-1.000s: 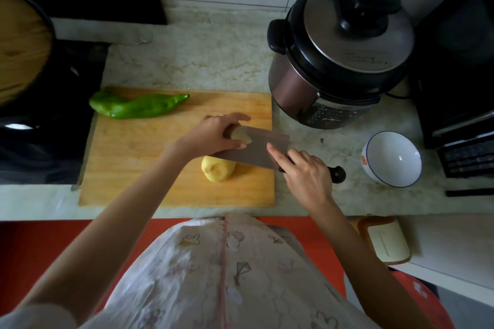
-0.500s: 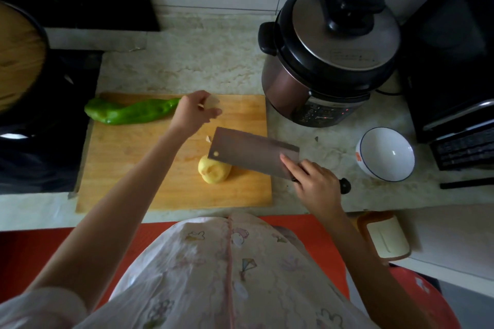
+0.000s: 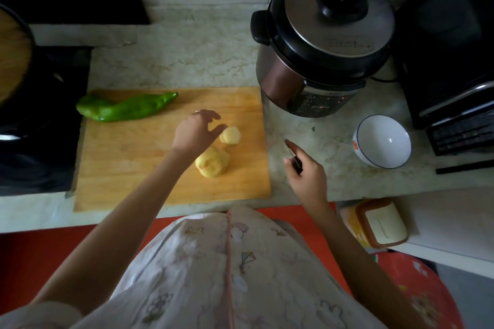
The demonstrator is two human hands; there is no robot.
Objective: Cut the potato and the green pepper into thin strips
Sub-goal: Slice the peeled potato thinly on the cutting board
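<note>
A peeled yellow potato (image 3: 212, 161) lies on the wooden cutting board (image 3: 128, 157), with a cut-off slice (image 3: 230, 135) lying just behind it. My left hand (image 3: 196, 129) hovers over the board with fingers relaxed, its fingertips beside the slice. My right hand (image 3: 304, 176) grips the cleaver (image 3: 292, 155) off the board's right edge; the blade is seen edge-on, thin and dark. A long green pepper (image 3: 125, 107) lies at the board's back left corner.
A pressure cooker (image 3: 323, 35) stands behind the board's right side. A white bowl (image 3: 382, 141) sits right of the knife hand. A dark oven (image 3: 454, 48) fills the right, a black stove (image 3: 40, 120) the left. An orange container (image 3: 379, 222) sits below the counter edge.
My left hand came back from near the pepper and set the slice down behind the potato. My right hand pulled the cleaver off the board to the right and turned it edge-on.
</note>
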